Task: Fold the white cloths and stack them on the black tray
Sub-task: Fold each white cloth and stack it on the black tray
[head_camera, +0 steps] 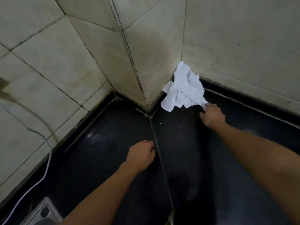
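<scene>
A crumpled pile of white cloths [183, 88] lies on the black counter [186, 159], pushed into the corner against the tiled wall. My right hand [211, 115] reaches to the pile's near right edge and pinches a corner of cloth. My left hand [141, 155] hovers low over the counter at the centre, fingers curled under, holding nothing that I can see. No black tray is in view.
Pale tiled walls [154, 46] close the counter in at the back and left, with a jutting corner in the middle. A white cable [47, 161] runs down the left wall. A steel sink corner [43, 211] shows at the bottom left.
</scene>
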Action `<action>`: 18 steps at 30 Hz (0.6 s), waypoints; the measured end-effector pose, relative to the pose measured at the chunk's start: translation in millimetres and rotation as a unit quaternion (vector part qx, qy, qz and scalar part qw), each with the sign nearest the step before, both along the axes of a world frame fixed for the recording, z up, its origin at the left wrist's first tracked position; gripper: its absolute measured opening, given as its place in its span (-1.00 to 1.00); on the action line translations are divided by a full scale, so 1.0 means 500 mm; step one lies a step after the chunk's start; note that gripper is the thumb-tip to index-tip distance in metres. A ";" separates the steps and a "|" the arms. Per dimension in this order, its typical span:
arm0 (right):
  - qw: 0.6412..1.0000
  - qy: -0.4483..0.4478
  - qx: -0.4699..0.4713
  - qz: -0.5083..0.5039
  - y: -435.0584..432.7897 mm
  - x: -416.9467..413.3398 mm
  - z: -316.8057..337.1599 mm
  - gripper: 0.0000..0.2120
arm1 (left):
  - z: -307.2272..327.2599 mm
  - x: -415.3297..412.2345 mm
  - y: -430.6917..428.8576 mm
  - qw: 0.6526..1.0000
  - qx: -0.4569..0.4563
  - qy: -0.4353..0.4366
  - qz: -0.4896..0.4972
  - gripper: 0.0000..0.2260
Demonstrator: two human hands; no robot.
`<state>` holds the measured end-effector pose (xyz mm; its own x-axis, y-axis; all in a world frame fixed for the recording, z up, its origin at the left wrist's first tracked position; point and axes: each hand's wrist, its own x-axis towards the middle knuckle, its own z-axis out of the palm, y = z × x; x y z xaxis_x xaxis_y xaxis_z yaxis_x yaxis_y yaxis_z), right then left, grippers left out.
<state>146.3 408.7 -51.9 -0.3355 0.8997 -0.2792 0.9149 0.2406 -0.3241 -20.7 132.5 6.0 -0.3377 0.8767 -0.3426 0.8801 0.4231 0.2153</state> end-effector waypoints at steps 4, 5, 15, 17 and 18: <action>0.999 -0.017 0.008 -0.046 0.059 -0.032 -0.042 -0.47 | -0.043 -0.011 0.012 1.000 -0.014 -0.010 0.001 -0.81; 0.998 -0.028 0.003 -0.049 0.070 -0.037 -0.048 -0.51 | -0.051 -0.015 0.012 1.000 -0.017 -0.010 0.002 -0.81; 0.993 0.089 0.018 -0.079 0.005 -0.023 -0.022 -0.79 | -0.051 -0.027 -0.017 1.000 -0.019 -0.018 0.005 -0.82; 0.989 0.120 0.029 -0.086 -0.033 -0.003 0.014 -0.82 | -0.034 -0.019 -0.027 1.000 -0.003 -0.019 -0.002 -0.81; 0.987 0.134 0.037 -0.086 -0.054 0.009 0.031 -0.84 | -0.025 -0.014 -0.033 1.000 0.005 -0.021 -0.007 -0.81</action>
